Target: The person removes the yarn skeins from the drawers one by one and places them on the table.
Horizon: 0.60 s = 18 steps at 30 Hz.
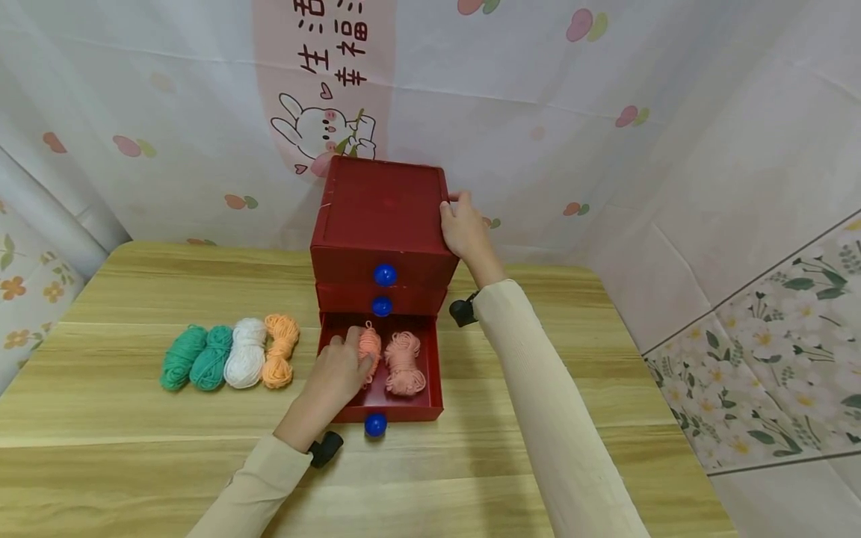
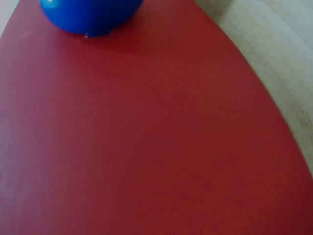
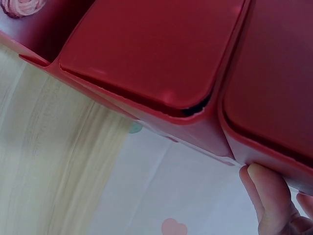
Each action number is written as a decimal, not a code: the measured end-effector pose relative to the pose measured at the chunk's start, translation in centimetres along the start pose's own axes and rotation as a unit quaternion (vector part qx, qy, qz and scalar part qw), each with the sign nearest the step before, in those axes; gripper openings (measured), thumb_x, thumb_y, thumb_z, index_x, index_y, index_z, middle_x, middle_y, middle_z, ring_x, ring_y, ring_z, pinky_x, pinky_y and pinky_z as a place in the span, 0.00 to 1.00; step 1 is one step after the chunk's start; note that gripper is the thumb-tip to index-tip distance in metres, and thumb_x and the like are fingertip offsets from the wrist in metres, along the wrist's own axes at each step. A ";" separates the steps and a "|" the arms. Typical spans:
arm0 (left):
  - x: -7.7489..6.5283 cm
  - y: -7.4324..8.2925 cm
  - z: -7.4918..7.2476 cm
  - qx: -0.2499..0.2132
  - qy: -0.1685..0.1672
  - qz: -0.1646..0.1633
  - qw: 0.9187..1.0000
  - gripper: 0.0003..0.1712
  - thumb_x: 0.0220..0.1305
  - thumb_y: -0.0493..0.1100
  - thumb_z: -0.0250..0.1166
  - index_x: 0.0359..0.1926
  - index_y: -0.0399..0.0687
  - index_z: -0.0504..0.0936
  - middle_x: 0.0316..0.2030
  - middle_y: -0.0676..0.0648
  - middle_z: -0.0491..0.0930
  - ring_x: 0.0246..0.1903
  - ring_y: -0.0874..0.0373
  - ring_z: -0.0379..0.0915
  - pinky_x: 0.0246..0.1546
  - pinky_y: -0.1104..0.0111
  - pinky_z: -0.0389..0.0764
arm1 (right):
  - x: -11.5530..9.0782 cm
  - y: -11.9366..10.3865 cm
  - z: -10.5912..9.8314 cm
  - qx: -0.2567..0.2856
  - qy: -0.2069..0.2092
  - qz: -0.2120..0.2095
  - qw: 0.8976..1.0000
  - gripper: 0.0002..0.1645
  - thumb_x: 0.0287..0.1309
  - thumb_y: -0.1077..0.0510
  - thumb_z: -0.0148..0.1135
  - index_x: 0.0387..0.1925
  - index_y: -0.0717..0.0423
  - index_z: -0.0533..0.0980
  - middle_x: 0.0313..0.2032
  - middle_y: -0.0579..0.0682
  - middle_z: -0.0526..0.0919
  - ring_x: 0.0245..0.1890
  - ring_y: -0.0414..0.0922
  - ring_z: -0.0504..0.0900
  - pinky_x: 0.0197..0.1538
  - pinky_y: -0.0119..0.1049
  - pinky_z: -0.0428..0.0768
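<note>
– So, hands first. What's the left hand (image 1: 332, 382) on?

– Coral yarn (image 1: 371, 342). It grips it between thumb and fingers, thumb lying across; some fingers partly hidden. Yarn sits in the left half of the bottom drawer (image 1: 418, 412).

– Right hand (image 1: 466, 226)?

– Up at the cabinet (image 1: 383, 202), right side, near the top edge. Fingers loose, not curled round anything, pads touching the side wall. Right wrist view agrees: contact is beside the top drawer (image 3: 279, 88).

– Anything else in the bottom drawer?

– Pink yarn (image 1: 403, 365), just right of the coral one. Drawer is pulled out toward the person; top drawer and middle drawer (image 3: 156, 54) are both in. Middle one shows a dark gap at one corner.

– Knobs?

– Three, all blue, one per drawer: top knob (image 1: 386, 275), middle knob (image 1: 382, 305), bottom knob (image 1: 376, 425). Left wrist view is mostly red plastic with a blue knob cut off at the upper edge; can't tell which one.

– Further out?

– Row on the table (image 1: 134, 463), left of the cabinet. From left: two green yarns (image 1: 180, 359) (image 1: 212, 359), white yarn (image 1: 246, 355), orange yarn (image 1: 280, 351). Orange is nearest the drawer, apart from it.

– Backdrop?

– Pale cloth (image 1: 504, 134) behind, rabbit print (image 1: 319, 128) above the cabinet's left corner. Floral panel (image 1: 760, 351) on the right wall.
</note>
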<state>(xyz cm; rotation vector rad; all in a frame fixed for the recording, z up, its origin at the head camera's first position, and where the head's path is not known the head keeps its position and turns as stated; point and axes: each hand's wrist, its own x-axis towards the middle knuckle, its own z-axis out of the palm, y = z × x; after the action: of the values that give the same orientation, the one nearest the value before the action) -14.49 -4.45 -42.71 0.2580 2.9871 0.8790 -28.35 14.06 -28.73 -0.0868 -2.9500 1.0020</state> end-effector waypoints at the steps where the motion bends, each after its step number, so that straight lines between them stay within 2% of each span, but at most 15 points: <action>1: 0.0 0.0 0.0 -0.004 -0.004 0.001 1.000 0.27 0.60 0.44 0.62 0.56 0.36 0.66 0.31 0.33 0.75 0.28 0.41 0.75 0.30 0.54 0.77 | 0.0 0.0 0.0 0.000 0.000 0.000 1.000 0.27 0.71 0.46 0.34 0.65 0.52 0.55 0.59 0.61 0.70 0.56 0.59 0.65 0.56 0.50 0.68; 8: 0.2 0.0 0.2 -0.020 -0.035 0.003 0.999 0.30 0.58 0.45 0.65 0.57 0.43 0.63 0.27 0.39 0.75 0.27 0.46 0.74 0.23 0.60 0.73 | 0.0 0.0 -0.1 -0.001 0.002 -0.001 1.000 0.27 0.71 0.46 0.34 0.65 0.52 0.55 0.58 0.61 0.71 0.55 0.59 0.66 0.56 0.50 0.69; 18: 0.0 0.0 0.2 -0.037 -0.036 0.012 0.999 0.29 0.56 0.43 0.67 0.56 0.46 0.64 0.24 0.41 0.74 0.22 0.51 0.71 0.19 0.66 0.67 | -0.1 0.0 -0.1 0.007 -0.002 -0.002 1.000 0.27 0.71 0.46 0.34 0.65 0.52 0.55 0.57 0.61 0.71 0.54 0.57 0.66 0.55 0.50 0.69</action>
<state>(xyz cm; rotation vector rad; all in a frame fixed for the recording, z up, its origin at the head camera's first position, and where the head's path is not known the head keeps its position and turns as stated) -14.48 -4.39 -42.91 0.3182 2.8843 0.9603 -28.29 14.12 -28.66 -0.0785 -2.9448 1.0221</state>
